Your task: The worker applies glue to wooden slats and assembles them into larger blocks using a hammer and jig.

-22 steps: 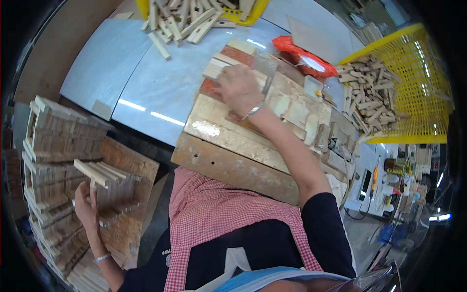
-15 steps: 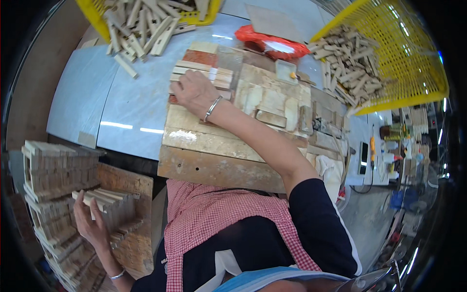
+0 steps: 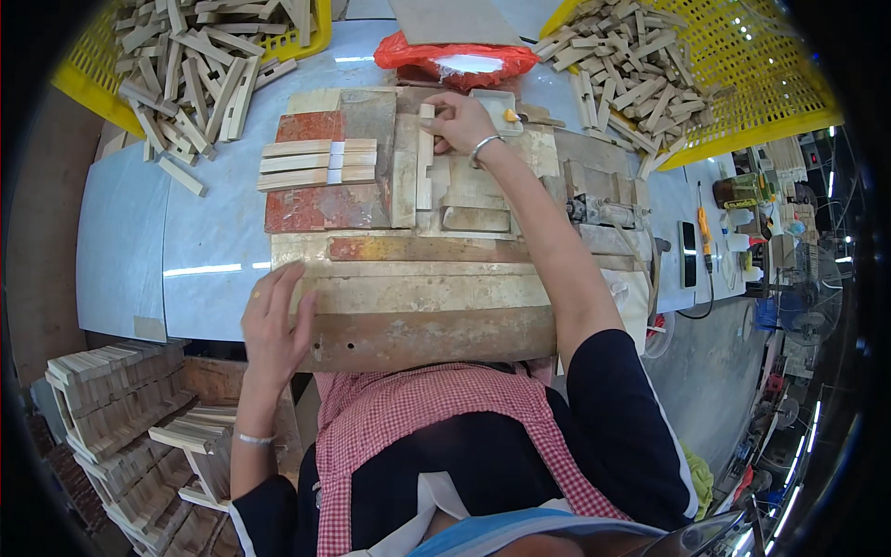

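My right hand [image 3: 459, 123] is closed on the far end of a pale wooden strip [image 3: 425, 181] with a notched edge. The strip lies lengthwise away from me on the worn wooden work board [image 3: 418, 294]. My left hand [image 3: 274, 323] is over the board's near left corner, its fingers extended and nothing in them. To the left of the strip, three similar wooden strips [image 3: 302, 165] lie side by side across a red patch of the board. A short wooden block [image 3: 476, 219] is fixed close to the held strip's near end.
Yellow baskets [image 3: 320, 32] [image 3: 784, 97] of loose wooden pieces stand at the far left and far right. Between them lies a red plastic bag [image 3: 394, 58]. A small clear box [image 3: 492, 102] sits beyond my right hand. Stacked wooden frames [image 3: 116, 381] rise at lower left.
My right hand has moved right, from the row of strips to the lengthwise strip. My left hand has left the stacked pieces at lower left and come up to the board.
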